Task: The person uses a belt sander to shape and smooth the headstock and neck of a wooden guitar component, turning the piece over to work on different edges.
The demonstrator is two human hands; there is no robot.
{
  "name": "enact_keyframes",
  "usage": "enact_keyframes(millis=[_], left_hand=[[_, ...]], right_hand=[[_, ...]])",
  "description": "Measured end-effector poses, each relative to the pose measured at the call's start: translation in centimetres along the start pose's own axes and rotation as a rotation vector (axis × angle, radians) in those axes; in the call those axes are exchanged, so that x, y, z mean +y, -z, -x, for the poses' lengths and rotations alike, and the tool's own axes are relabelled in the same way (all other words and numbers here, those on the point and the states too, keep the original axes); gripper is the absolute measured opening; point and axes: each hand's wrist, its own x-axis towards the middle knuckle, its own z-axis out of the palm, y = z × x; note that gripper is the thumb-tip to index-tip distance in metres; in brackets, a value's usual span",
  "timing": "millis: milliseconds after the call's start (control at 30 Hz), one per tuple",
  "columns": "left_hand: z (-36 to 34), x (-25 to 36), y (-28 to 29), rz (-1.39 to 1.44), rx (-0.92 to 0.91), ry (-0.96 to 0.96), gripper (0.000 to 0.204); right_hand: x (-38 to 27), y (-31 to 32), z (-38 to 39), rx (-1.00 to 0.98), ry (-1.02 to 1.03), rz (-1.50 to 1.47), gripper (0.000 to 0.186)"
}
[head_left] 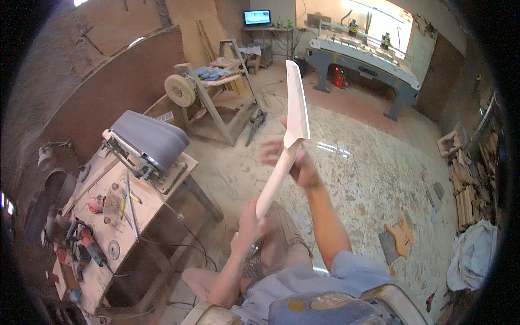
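A long pale wooden piece [277, 176] slants up in front of me, with a rounded handle below and a wider, flat-sided blade above. Around the handle's lower end my left hand [250, 225] is closed, somewhat blurred. My right hand [304, 167] is behind the piece where handle meets blade. Its fingers are spread to the left and smeared by motion, not wrapped round the wood. The piece partly hides the right palm, so I cannot tell whether it touches.
On my left, a workbench [145, 203] carries a belt sander [149, 142], a red angle grinder [93, 246] and hand tools. A wheel on a wooden stand [180, 90] lies beyond. A large machine table [363, 59] stands at the back right; stacked wood [466, 189] lines the right wall.
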Motion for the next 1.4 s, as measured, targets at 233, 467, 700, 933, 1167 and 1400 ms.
enact_keyframes(millis=[233, 467, 700, 933, 1167, 1400], left_hand=[[-1.8, 3.0, 1.4, 0.133, -0.117, 0.008, 0.05], [-8.4, 13.0, 16.2, 0.617, 0.135, -0.238, 0.059], [-13.7, 18.6, 22.6, 0.811, 0.126, -0.275, 0.054], [-13.1, 16.0, 23.6, 1.108, 0.07, -0.277, 0.047], [-13.1, 14.2, 24.0, 1.287, 0.044, -0.309, 0.047], [-12.6, 13.1, 25.0, 1.33, 0.074, -0.333, 0.043]], right_hand=[[2.8, -3.3, 1.1, 0.223, 0.056, 0.376, 0.087], [0.4, -6.6, -1.5, 0.072, 0.162, 0.477, 0.091], [-1.7, -9.6, -2.7, -0.126, 0.14, 0.843, 0.077], [-4.7, -10.6, -4.5, -0.318, 0.177, 1.073, 0.079], [-6.6, -11.9, -5.6, -0.412, 0.104, 1.236, 0.085], [-5.6, -8.8, -6.3, -0.462, 0.268, 1.214, 0.076]])
